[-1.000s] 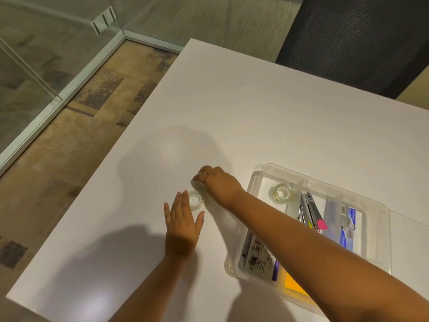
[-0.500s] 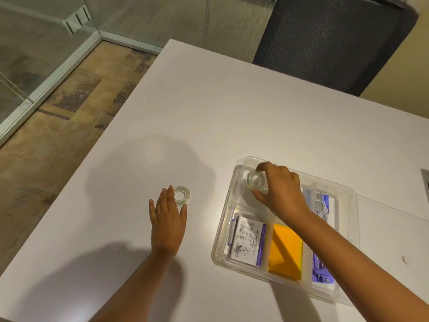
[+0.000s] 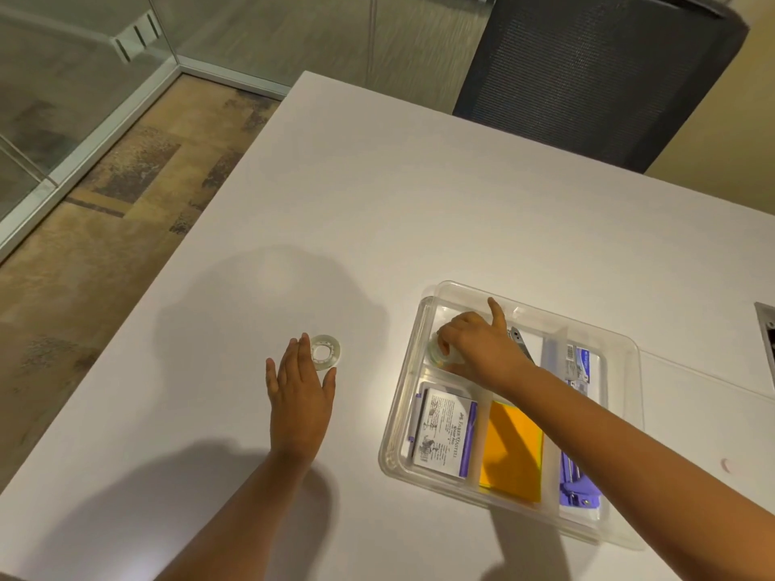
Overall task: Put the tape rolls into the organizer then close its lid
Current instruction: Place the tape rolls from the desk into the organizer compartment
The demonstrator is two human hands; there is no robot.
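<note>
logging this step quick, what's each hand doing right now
Left hand: open, flat on the table, fingertips by a tape roll.
Right hand: closed on a tape roll inside the organizer.

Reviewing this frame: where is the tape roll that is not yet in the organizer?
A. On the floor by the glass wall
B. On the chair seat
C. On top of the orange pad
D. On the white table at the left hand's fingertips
D: the loose tape roll lies flat on the white table, just beyond the left hand, outside the clear organizer.
</note>
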